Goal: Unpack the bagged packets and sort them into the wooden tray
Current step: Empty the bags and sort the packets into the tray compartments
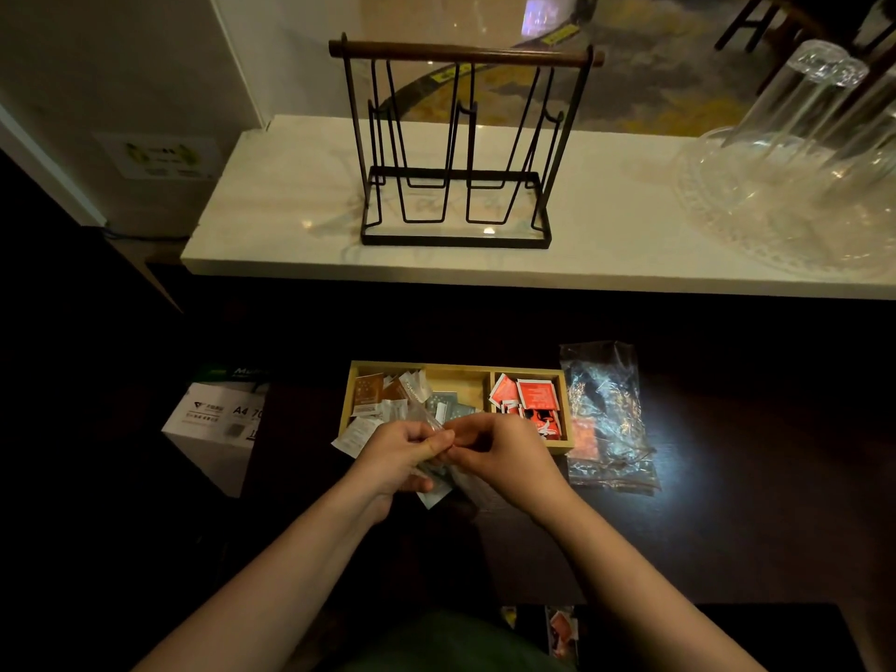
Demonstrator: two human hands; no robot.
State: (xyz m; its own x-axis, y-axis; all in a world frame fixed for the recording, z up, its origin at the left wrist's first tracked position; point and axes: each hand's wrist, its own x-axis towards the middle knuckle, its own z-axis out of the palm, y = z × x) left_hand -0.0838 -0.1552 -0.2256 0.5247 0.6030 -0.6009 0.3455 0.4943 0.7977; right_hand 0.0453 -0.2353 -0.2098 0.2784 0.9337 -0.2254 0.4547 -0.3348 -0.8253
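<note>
A wooden tray [456,372] with compartments sits on the dark table. Brown and white packets [383,395] lie in its left part, grey-green packets [448,407] in the middle, red packets [526,397] in the right part. Just in front of the tray, my left hand [400,453] and my right hand [499,453] both pinch the top of a clear plastic bag [439,477] that holds small pale packets. The bag hangs below my fingers, partly hidden by them.
Crumpled clear bags [606,419], one with something orange inside, lie right of the tray. A white A4 paper box [218,424] stands at the left. Behind, a white counter [291,196] carries a black wire rack [456,152] and clear glassware [805,152].
</note>
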